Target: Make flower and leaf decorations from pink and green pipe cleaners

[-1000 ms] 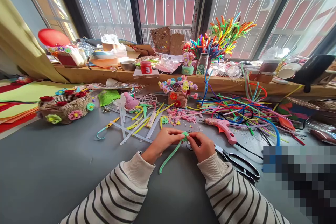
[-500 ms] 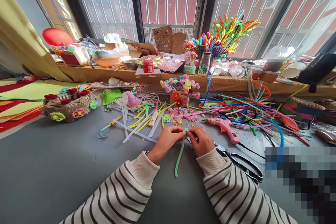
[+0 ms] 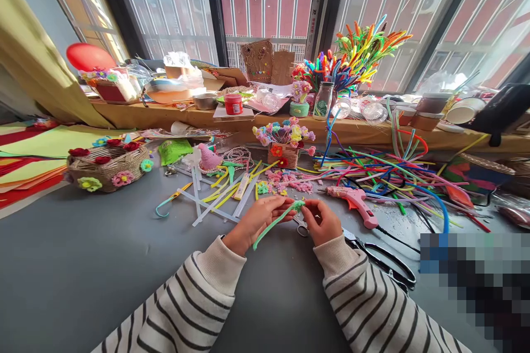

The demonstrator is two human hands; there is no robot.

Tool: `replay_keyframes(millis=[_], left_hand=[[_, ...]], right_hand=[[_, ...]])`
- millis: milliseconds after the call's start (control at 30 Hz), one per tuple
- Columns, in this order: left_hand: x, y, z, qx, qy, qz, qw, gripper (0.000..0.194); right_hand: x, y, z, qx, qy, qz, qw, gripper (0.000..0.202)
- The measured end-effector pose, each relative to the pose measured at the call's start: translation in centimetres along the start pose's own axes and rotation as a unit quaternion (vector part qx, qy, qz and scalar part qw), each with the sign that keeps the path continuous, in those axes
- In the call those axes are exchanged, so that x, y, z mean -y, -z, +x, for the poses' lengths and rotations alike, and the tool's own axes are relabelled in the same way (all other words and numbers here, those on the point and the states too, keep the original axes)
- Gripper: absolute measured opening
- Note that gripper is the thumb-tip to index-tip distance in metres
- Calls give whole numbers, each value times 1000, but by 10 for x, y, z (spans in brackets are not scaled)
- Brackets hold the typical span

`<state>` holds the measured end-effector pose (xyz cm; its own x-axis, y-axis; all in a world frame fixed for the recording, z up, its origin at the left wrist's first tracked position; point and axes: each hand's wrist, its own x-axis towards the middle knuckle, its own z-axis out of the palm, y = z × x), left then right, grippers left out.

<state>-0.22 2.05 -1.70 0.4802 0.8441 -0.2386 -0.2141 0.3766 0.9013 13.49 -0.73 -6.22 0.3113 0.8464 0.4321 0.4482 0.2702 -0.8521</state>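
Note:
A light green pipe cleaner [image 3: 273,225] has a small bunched, looped head at its upper right end. My right hand [image 3: 324,222] pinches it by that head between thumb and fingertips. Its straight tail slants down to the left, across the palm side of my left hand [image 3: 261,218]. The left fingers are stretched out, lying behind the tail and not closed round it. Close behind my right hand lie black-handled scissors [image 3: 389,262], partly hidden by the sleeve. A smaller pair of scissors [image 3: 302,228] shows between the hands.
A pink glue gun [image 3: 354,204] with a black cord lies right of my hands, before a heap of pipe cleaners [image 3: 414,176]. Translucent glue sticks [image 3: 215,207] are on the left. Further back stand a flowered basket [image 3: 111,168] and a small flower pot [image 3: 284,154].
The left fingers have let go of their pinch and opened out. The pipe cleaner's tail has swung from hanging down to slanting left, while the right hand keeps its head pinched.

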Motion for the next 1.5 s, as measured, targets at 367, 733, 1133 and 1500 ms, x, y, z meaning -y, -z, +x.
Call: replay_keyframes(millis=[367,733,1133,1500], left_hand=[[2,-3,-2,-35,-55,134,989,20],[7,-2,-1,-36,-96,201,974,17],[6,1,0,-26,-146,255,955,17],[13,3,5,-24,-151,258,954,15]], right_hand=[[2,-3,0,45,-66,109,991,28],[1,0,-3,40,80,-95,991,22],[6,1,-1,37,131,-112,984,20],[2,3,-1,38,181,-166,969,22]])
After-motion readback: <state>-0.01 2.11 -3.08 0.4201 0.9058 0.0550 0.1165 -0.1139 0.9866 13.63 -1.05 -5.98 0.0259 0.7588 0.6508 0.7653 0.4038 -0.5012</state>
